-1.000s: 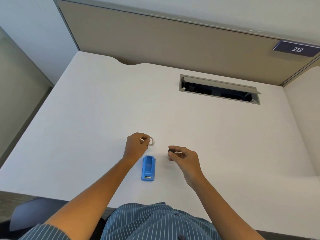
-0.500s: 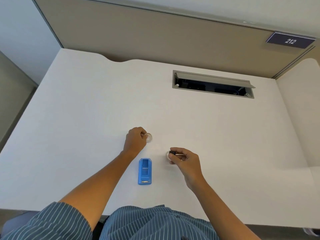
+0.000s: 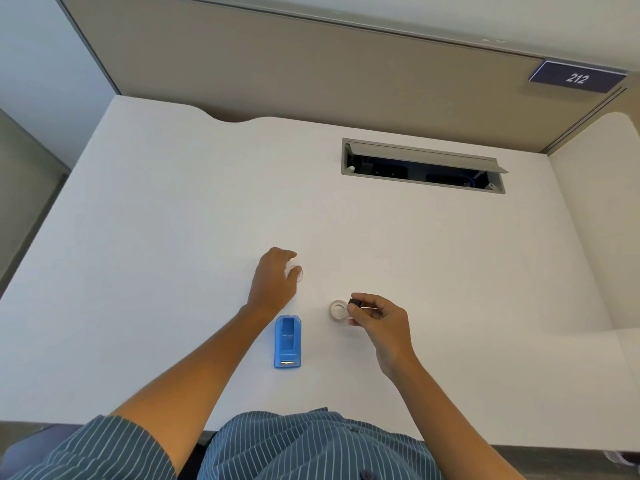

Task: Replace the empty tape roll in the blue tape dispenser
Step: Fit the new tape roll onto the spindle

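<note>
The blue tape dispenser (image 3: 287,341) lies on the white desk (image 3: 173,220) between my forearms, its roll bay open with no roll in it. Just beyond it, my left hand (image 3: 275,282) pinches a small clear empty tape ring (image 3: 299,274) low against the desk. To the right, my right hand (image 3: 379,318) grips a small black spindle (image 3: 355,302) in its fingertips. The spindle's end sits right beside a white tape roll (image 3: 337,310) lying flat on the desk.
A grey cable hatch (image 3: 422,166) stands open in the desk at the back right. A beige partition (image 3: 311,74) runs behind the desk, with a "212" sign (image 3: 576,77) at its right end.
My left hand has shifted slightly away from me with the clear ring, down toward the desk. My right hand has brought the black spindle up beside the white roll, which now shows.
</note>
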Action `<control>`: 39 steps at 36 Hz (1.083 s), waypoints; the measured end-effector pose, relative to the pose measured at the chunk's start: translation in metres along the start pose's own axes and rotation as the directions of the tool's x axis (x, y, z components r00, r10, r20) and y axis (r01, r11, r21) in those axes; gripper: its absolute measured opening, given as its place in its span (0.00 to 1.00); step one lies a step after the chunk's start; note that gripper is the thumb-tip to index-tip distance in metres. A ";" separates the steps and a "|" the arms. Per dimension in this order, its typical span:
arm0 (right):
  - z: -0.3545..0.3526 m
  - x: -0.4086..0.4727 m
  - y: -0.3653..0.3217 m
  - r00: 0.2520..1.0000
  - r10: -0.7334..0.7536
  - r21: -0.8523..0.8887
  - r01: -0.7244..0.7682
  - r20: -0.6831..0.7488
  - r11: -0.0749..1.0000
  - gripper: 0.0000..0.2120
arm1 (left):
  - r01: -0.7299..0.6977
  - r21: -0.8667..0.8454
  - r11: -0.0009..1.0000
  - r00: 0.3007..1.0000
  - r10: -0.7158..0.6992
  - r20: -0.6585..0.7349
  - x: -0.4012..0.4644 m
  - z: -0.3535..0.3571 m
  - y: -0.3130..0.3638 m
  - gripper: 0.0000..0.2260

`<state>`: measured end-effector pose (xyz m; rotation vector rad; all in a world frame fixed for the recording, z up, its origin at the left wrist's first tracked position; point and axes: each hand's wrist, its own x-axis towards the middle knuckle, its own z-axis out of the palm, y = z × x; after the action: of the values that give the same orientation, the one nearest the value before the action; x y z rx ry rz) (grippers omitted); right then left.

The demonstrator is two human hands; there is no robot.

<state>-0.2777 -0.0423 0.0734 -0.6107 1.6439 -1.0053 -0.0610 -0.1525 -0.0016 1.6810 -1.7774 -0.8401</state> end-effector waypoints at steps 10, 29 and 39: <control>-0.017 0.002 0.001 0.998 -0.020 0.073 0.024 -0.058 0.997 0.11 | -0.253 -0.007 0.968 0.845 0.224 0.486 -0.030 0.028 0.028 0.27; -0.037 -0.016 0.003 0.997 -0.024 0.083 0.030 -0.071 0.996 0.11 | -0.356 0.199 0.913 0.820 0.204 0.535 -0.042 0.053 0.047 0.23; -0.041 -0.022 -0.002 0.997 -0.046 0.068 0.050 -0.069 0.996 0.11 | -0.048 -0.073 0.996 0.934 0.071 0.350 -0.052 0.042 0.062 0.15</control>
<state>-0.3100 -0.0131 0.0895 -0.5774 1.6528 -1.1244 -0.1293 -0.0963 0.0195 1.4968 -1.9992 -1.2197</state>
